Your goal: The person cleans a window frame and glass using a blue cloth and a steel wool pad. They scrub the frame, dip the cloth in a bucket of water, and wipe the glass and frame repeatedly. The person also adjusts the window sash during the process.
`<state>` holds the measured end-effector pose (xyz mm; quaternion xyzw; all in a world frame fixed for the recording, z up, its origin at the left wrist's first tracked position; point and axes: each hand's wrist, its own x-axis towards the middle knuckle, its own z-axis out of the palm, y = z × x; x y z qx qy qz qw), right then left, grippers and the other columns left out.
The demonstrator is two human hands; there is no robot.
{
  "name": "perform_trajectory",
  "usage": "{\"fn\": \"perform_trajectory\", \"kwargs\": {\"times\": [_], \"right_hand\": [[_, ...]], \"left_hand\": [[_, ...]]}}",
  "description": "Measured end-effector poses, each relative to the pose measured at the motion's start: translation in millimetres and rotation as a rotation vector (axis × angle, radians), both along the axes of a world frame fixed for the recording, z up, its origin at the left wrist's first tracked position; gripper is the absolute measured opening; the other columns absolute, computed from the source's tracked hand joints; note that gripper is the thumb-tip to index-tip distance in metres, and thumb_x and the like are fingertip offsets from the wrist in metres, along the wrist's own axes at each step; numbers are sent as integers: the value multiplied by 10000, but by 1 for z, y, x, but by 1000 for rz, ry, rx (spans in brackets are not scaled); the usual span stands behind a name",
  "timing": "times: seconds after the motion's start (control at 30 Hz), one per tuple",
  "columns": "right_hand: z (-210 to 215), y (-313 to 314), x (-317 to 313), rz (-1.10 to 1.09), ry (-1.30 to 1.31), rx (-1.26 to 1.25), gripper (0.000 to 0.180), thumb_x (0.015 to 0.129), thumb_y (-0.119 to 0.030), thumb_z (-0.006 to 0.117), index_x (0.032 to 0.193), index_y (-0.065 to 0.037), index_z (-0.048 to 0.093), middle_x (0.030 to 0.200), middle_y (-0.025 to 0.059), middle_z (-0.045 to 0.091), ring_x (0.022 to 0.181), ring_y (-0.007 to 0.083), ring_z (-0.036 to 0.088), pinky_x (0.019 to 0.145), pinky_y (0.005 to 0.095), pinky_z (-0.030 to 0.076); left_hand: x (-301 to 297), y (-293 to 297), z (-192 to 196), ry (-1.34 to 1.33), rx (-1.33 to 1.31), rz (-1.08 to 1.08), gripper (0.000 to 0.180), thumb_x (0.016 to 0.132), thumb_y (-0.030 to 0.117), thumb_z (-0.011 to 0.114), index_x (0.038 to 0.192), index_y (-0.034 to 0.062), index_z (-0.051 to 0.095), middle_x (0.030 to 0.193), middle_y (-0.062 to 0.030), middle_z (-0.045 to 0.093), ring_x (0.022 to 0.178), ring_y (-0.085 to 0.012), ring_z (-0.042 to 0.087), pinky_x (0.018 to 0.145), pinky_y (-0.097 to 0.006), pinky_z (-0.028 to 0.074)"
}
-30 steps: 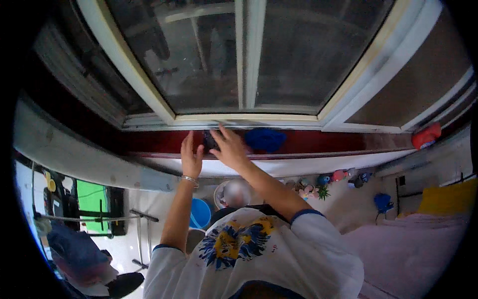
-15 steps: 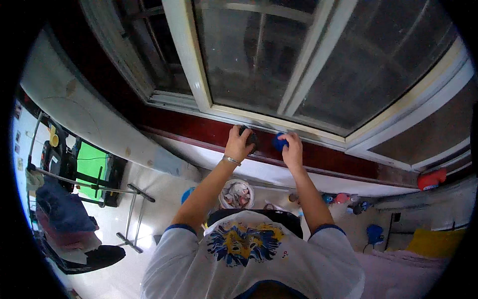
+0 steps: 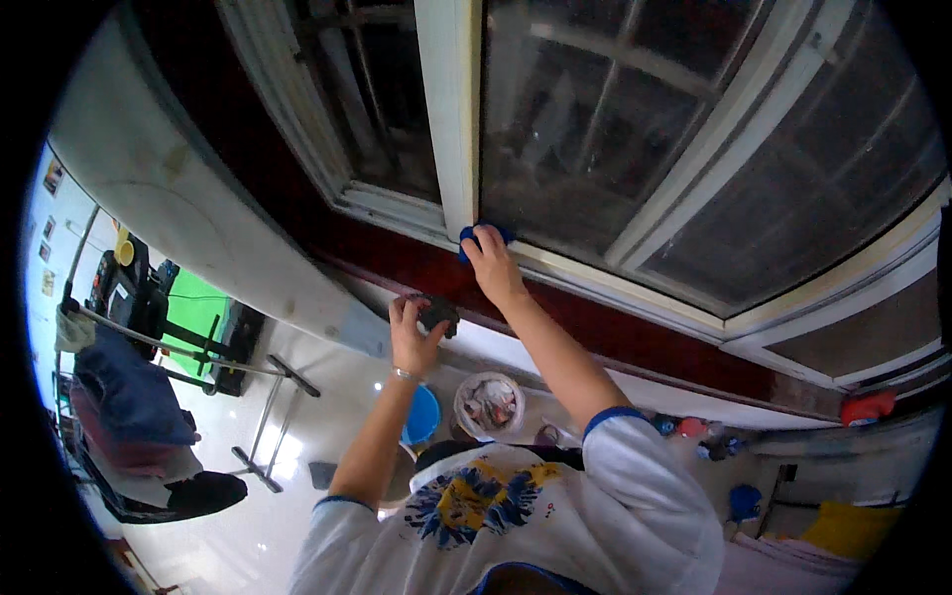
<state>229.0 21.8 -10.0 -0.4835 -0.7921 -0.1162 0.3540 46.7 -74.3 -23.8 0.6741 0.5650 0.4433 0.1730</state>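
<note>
My right hand presses a blue cloth or sponge against the lower left corner of a window sash, its fingers curled over it. The sash has a cream-white frame around a dark glass pane. Lower and further left, my left hand grips a dark grey, crumpled cloth-like wad, held in front of the dark red sill. The exact kind of both soft things is hard to make out.
Below the sill stand a blue bucket and a white bin with crumpled scraps. A metal rack with hanging clothes is at the left. Toward the right, a red object sits at the sill's end.
My right hand has moved left and up with the blue cloth or sponge, from the sill to the sash corner. My left hand has drawn left and nearer, lifting the dark wad off the sill.
</note>
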Motion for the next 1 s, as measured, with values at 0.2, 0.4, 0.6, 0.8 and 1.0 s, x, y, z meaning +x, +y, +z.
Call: {"fn": "perform_trajectory", "kwargs": {"times": [0.2,0.4,0.6,0.8,1.0], "right_hand": [[3,-52,86,-164,-128,-63,143,786,-90,541,919,-58,579,1063,131,535,1023,310,540,807,400,504],[29,-74,107,-272,100,-138,335,635,81,590,935,-64,621,1091,113,566,1025,327,529,855,410,468],[28,-4,13,-114,-30,6,157,751,-73,556,899,-50,602,1019,104,578,996,288,534,830,394,459],[13,-1,4,-123,-166,-107,133,787,-99,529,877,-51,615,983,90,591,1003,257,542,839,399,446],[51,-12,28,-101,-98,-298,188,701,5,573,864,-54,646,1045,95,616,1030,280,549,859,396,466]], "left_hand": [[9,13,15,-18,26,-29,438,627,50,775,1004,48,553,1082,-166,466,999,-345,509,834,-398,469],[10,36,5,-10,55,-21,471,608,53,783,1021,64,557,1103,-157,449,977,-342,504,833,-410,457],[8,42,13,47,108,-19,484,590,60,788,1012,66,551,1076,-172,465,983,-360,500,832,-431,456],[-3,44,-1,20,41,-22,478,587,67,788,1001,84,549,1083,-185,474,998,-376,495,852,-441,443],[-11,67,3,123,123,7,492,605,69,784,1038,82,551,1101,-192,460,1005,-390,504,844,-452,453]]}}
